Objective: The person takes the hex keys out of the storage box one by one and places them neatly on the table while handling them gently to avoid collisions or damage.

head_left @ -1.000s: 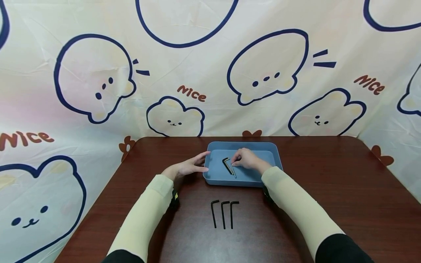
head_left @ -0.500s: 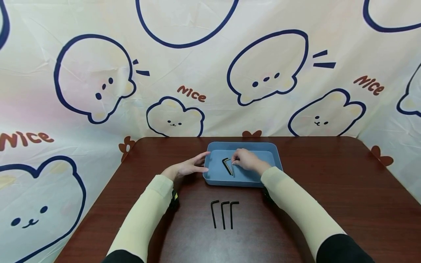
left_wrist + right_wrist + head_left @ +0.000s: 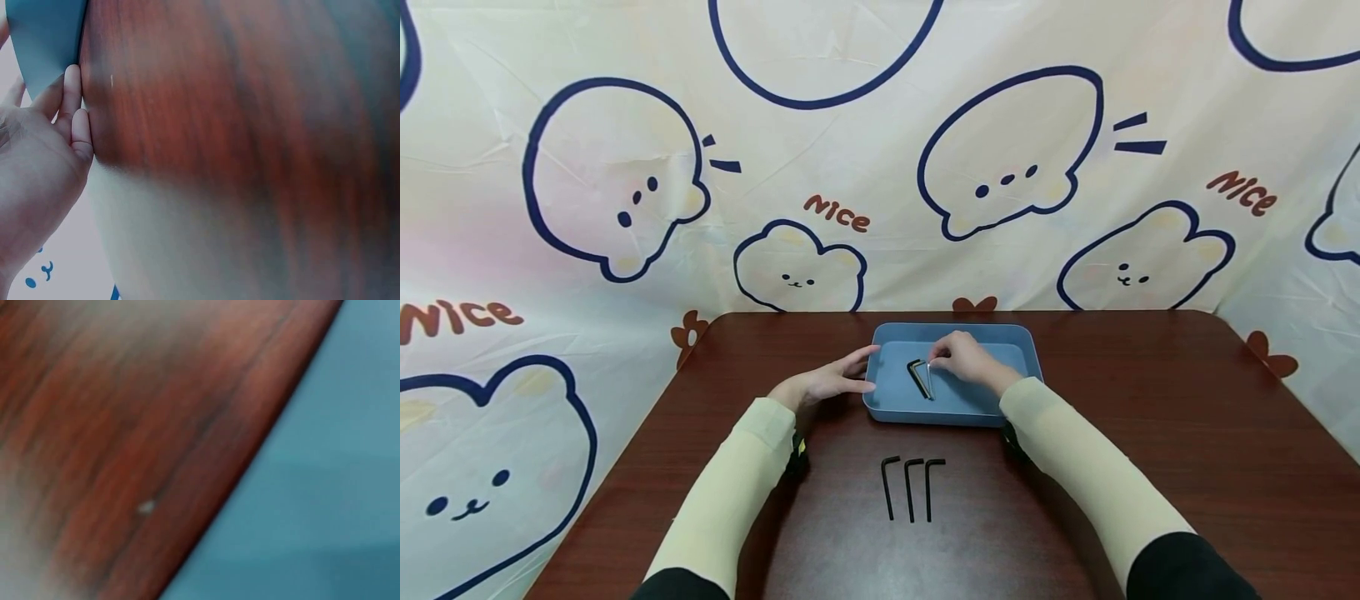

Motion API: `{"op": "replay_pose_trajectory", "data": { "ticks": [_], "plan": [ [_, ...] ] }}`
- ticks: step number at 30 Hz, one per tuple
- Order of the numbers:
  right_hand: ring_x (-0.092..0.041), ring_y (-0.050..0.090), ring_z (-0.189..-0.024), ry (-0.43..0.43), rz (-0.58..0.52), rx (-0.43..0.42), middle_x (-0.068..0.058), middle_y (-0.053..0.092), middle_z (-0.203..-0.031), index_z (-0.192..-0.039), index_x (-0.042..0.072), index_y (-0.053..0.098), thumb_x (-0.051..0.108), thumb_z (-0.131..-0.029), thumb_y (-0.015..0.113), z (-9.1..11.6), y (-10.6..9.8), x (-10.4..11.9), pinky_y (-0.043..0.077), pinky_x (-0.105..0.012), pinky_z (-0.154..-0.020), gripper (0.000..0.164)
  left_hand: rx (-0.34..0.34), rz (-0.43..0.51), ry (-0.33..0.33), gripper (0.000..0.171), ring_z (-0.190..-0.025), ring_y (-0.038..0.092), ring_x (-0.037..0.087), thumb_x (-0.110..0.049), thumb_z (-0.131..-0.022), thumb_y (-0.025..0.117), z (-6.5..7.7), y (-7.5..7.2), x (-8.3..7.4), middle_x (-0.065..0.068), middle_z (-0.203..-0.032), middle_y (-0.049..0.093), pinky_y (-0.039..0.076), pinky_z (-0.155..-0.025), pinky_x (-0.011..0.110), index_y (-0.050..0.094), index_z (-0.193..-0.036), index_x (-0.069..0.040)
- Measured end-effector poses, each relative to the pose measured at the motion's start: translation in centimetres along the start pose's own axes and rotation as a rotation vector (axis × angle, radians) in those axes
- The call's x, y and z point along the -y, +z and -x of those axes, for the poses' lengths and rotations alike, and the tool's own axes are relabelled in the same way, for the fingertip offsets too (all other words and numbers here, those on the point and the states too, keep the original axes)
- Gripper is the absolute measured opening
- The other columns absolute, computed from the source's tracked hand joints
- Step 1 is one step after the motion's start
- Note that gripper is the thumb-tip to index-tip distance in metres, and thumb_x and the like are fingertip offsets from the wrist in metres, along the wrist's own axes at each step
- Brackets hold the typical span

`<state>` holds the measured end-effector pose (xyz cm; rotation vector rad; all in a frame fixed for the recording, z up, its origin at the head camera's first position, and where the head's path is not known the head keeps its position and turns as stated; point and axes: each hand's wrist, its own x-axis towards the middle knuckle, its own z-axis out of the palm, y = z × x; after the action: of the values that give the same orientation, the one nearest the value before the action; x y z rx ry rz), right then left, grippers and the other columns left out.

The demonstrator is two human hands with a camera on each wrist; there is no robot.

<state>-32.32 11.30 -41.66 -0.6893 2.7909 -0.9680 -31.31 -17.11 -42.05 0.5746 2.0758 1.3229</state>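
Observation:
A shallow blue tray stands at the far side of the table. My left hand rests against its left wall with fairly straight fingers. In the left wrist view that hand touches the tray's outer wall. Over the tray's middle, my right hand pinches the upper end of a thin silver hex key. Just left of it lie a black hex key and a brassy one close together. The right wrist view shows only table and tray wall, without the hand.
Three black hex keys lie side by side on the dark wooden table, in front of the tray. A printed cloth with cartoon bears hangs behind the table.
The right hand has shifted slightly away from me, and the silver hex key's lower end has swung a little left, nearer the other keys. The left hand and tray keep their places.

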Motion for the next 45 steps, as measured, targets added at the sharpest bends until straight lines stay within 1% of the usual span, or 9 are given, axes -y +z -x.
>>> {"op": "replay_pose_trajectory", "data": {
  "ticks": [4, 9, 14, 22, 34, 40, 45],
  "plan": [
    [-0.018, 0.06, -0.085, 0.027, -0.053, -0.033, -0.004, 0.069, -0.093, -0.095, 0.006, 0.074, 0.01, -0.094, 0.065, -0.1, -0.4, 0.1, 0.051, -0.032, -0.072, 0.01, -0.004, 0.0, -0.001, 0.077, -0.145, 0.014, 0.035, -0.014, -0.098, 0.059, -0.1, -0.1, 0.1, 0.014, -0.161, 0.008, 0.014, -0.112, 0.056, 0.011, -0.157, -0.018],
    [-0.02, 0.061, -0.088, 0.024, -0.064, -0.074, -0.005, 0.069, -0.095, -0.096, 0.005, 0.075, 0.008, -0.093, 0.066, 0.0, -1.3, 0.5, 0.052, -0.033, -0.074, 0.01, -0.018, -0.006, -0.016, 0.077, -0.145, 0.014, 0.034, -0.015, -0.097, 0.06, 0.0, 0.0, 0.0, 0.013, -0.161, 0.008, 0.014, -0.112, 0.056, 0.013, -0.157, -0.019],
    [-0.02, 0.061, -0.089, 0.041, -0.068, -0.082, -0.004, 0.069, -0.095, -0.097, 0.007, 0.076, 0.011, -0.093, 0.067, 0.3, -2.0, 1.0, 0.052, -0.034, -0.074, 0.01, -0.015, -0.008, -0.018, 0.076, -0.145, 0.014, 0.034, -0.014, -0.098, 0.06, 0.1, 0.1, -0.1, 0.013, -0.161, 0.008, 0.014, -0.112, 0.056, 0.012, -0.157, -0.019],
    [-0.019, 0.062, -0.086, -0.001, -0.066, -0.106, -0.004, 0.07, -0.095, -0.097, 0.006, 0.076, 0.011, -0.093, 0.067, 1.2, -2.8, 1.8, 0.052, -0.034, -0.074, 0.01, -0.013, -0.013, -0.018, 0.077, -0.145, 0.013, 0.035, -0.016, -0.098, 0.06, 0.2, 0.0, 0.0, 0.013, -0.161, 0.007, 0.014, -0.112, 0.057, 0.011, -0.157, -0.019],
    [-0.018, 0.061, -0.082, -0.026, -0.06, -0.125, -0.003, 0.071, -0.091, -0.095, 0.006, 0.075, 0.01, -0.092, 0.068, 2.8, -3.4, 2.6, 0.052, -0.034, -0.074, 0.009, -0.02, -0.018, -0.017, 0.077, -0.145, 0.013, 0.035, -0.018, -0.097, 0.061, 0.3, 0.3, -0.1, 0.013, -0.161, 0.007, 0.014, -0.112, 0.058, 0.012, -0.157, -0.019],
    [-0.016, 0.062, -0.081, -0.078, -0.068, -0.126, -0.003, 0.07, -0.091, -0.095, 0.002, 0.075, 0.009, -0.093, 0.067, 3.8, -3.5, 2.8, 0.052, -0.033, -0.071, 0.01, -0.02, -0.016, -0.016, 0.077, -0.145, 0.013, 0.034, -0.016, -0.097, 0.06, 0.2, 0.3, -0.2, 0.013, -0.161, 0.007, 0.014, -0.112, 0.057, 0.012, -0.157, -0.019],
    [-0.016, 0.063, -0.081, -0.086, -0.079, -0.141, -0.003, 0.07, -0.09, -0.094, 0.004, 0.075, 0.009, -0.092, 0.067, 4.6, -3.6, 3.2, 0.052, -0.032, -0.069, 0.009, -0.015, -0.01, -0.013, 0.076, -0.145, 0.012, 0.035, -0.016, -0.098, 0.06, 0.3, 0.3, -0.3, 0.014, -0.161, 0.007, 0.013, -0.112, 0.058, 0.011, -0.157, -0.018]
  ]
}}
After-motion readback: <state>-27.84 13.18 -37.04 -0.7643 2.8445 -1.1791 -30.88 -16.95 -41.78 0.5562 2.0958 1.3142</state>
